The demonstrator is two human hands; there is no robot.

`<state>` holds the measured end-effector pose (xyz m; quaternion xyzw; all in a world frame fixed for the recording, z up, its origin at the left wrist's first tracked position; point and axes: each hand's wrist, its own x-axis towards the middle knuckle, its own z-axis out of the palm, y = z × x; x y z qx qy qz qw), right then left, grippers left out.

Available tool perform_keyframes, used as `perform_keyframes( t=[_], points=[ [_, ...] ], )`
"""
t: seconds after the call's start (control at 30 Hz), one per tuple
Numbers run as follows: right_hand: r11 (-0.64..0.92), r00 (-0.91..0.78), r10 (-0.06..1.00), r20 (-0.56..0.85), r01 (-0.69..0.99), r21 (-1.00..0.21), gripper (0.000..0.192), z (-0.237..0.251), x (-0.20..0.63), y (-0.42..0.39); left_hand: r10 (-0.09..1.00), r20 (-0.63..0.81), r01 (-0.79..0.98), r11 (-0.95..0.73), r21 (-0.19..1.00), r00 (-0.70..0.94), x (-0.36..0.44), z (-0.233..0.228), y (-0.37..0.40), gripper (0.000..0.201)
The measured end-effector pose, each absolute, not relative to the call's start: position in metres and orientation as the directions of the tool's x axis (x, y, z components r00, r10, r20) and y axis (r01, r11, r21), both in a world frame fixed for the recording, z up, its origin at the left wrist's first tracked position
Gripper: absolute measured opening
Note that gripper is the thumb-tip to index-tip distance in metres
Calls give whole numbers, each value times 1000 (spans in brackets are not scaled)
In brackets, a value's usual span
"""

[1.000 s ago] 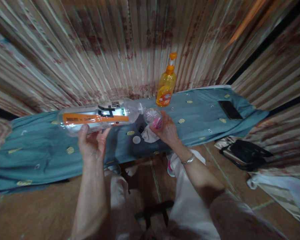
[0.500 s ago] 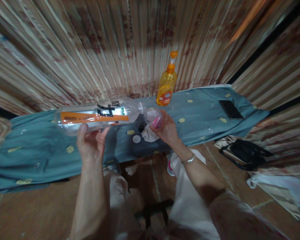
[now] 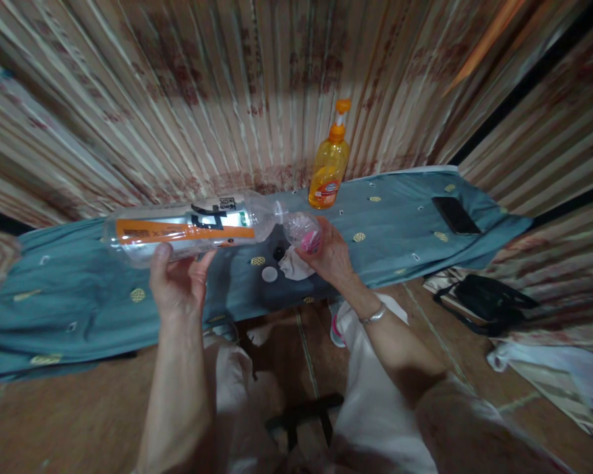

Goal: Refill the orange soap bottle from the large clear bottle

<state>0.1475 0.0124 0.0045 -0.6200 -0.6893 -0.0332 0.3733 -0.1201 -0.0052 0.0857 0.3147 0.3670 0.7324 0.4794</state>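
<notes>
My left hand (image 3: 180,280) is closed around the lower side of a large clear plastic bottle (image 3: 185,232) with an orange and white label. The bottle lies nearly level, its neck pointing right. A smaller clear plastic bottle (image 3: 301,229) with a pink label is in my right hand (image 3: 329,253), its mouth against or very near the large bottle's mouth. Whether the two mouths touch, I cannot tell. Below them on the cloth are a crumpled whitish cloth (image 3: 295,264), a round white cap (image 3: 269,274) and a small dark object (image 3: 279,253).
A pump bottle of orange liquid (image 3: 329,168) stands at the back of the bench, which has a teal cloth (image 3: 390,217). A black phone (image 3: 455,216) lies at the right. On the floor is a black bag (image 3: 489,303). Striped curtains (image 3: 217,99) hang behind.
The large bottle and my left hand have shifted very slightly left. My right hand and the small bottle stay almost where they were.
</notes>
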Motion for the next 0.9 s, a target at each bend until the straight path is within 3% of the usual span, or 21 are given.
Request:
perform_keyframes(
  t=[0.5,0.9],
  points=[
    [211,72,831,552,877,-431,80,9,147,11,923,80,-493,-272,827,-376,-117,85,-3,30],
    [178,90,854,513,875,-450,82,12,146,10,954,80,-550,-233,802,-288,-120,86,-7,24]
  ],
)
